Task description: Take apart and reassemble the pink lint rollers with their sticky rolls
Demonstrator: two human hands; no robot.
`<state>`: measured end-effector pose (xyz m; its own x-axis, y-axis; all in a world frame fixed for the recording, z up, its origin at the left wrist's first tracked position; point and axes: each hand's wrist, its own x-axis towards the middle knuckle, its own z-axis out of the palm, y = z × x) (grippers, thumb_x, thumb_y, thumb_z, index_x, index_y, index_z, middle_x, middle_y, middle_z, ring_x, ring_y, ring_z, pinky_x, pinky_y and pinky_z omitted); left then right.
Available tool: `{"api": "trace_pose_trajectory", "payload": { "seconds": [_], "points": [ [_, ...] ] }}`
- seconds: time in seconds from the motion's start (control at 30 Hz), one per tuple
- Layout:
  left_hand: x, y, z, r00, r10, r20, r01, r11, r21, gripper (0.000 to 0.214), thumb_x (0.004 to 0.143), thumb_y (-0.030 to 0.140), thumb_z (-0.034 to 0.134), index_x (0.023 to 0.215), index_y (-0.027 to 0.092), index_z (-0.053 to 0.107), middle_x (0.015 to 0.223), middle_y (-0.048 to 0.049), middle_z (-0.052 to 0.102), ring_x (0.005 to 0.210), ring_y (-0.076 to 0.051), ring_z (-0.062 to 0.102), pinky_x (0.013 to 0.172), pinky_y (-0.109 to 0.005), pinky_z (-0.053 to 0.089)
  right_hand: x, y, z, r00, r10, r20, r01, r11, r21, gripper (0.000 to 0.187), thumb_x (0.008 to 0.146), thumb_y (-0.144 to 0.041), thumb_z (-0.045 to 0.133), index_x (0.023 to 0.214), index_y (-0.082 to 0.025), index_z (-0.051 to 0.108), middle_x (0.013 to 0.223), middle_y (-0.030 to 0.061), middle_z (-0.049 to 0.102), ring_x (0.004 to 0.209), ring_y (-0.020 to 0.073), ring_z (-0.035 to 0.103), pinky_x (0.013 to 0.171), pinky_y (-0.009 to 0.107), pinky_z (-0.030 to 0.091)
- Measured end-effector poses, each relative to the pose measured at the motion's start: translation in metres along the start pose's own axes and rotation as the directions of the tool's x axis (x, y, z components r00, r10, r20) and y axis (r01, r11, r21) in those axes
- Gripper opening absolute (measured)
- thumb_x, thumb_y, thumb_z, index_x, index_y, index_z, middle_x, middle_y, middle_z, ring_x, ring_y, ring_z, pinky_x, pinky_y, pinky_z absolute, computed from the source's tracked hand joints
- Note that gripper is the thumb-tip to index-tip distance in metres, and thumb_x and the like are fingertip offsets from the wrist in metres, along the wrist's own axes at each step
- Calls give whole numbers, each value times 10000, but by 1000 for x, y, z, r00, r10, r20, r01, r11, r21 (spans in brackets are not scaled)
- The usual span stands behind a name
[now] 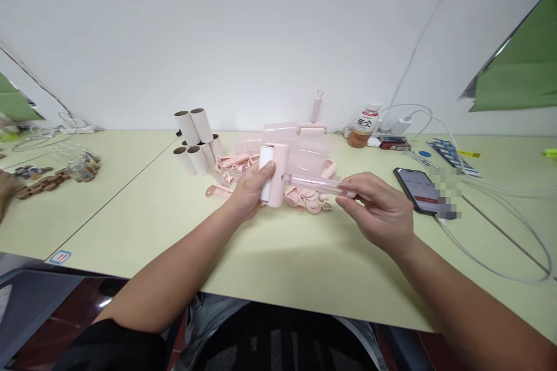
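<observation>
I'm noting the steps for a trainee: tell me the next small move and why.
Probably ease the clear pink stick straight toward the pink roller case. The right hand holds one end of the stick, the other end is at the case's side, and the left hand has a grip around the case. Whether the tip is seated, I cannot tell.

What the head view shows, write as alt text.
The left hand holds a pink and white roller; the right hand points a translucent tube toward it. Pink parts, white rolls and a phone are on the table.
</observation>
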<state>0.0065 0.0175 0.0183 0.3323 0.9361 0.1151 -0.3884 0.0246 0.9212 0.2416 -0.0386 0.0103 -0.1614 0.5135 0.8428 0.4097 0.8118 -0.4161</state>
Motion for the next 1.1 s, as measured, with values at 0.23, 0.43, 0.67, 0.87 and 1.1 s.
{"api": "trace_pose_trajectory", "payload": {
  "seconds": [0.23,0.43,0.67,0.87,1.1],
  "points": [
    [0,-1,0,1000,-1,-28,1,1000,8,564,639,614,800,875,153,576,693,-5,615,572,-129,570,497,-238,419,-2,0,0,999,-31,-15,30,999,-18,372,794,-7,692,1043,-283,716,956,47,648,802,170,628,584,281,486],
    [1,-1,0,999,8,-46,-8,1000,13,543,650,601,795,877,156,583,693,-3,616,566,-124,557,491,-234,401,-2,-1,0,999,-37,-6,37,999,-32,358,795,2,686,1027,-270,708,967,50,634,800,165,624,579,275,502],
    [1,-3,-1,996,61,-70,-57,997,48,520,668,599,783,863,169,565,665,16,584,550,-112,524,485,-223,380,1,-6,-1,999,-25,20,27,995,-98,290,806,-77,703,1031,-260,707,796,7,652,634,143,590,560,282,481],
    [1,-5,-3,993,90,-70,-83,992,98,504,700,596,763,882,174,557,689,15,578,568,-111,516,500,-221,387,1,-7,-2,1000,-1,14,3,995,-102,238,810,-115,692,1002,-255,711,764,1,657,609,142,593,536,274,468],
    [2,-7,-6,992,112,-51,-100,975,198,520,724,634,726,891,175,547,709,5,565,575,-119,516,484,-218,358,1,-7,-1,999,-1,38,5,994,-109,228,815,-130,681,1011,-245,705,743,-7,655,585,127,575,534,260,461]
  ]
}}
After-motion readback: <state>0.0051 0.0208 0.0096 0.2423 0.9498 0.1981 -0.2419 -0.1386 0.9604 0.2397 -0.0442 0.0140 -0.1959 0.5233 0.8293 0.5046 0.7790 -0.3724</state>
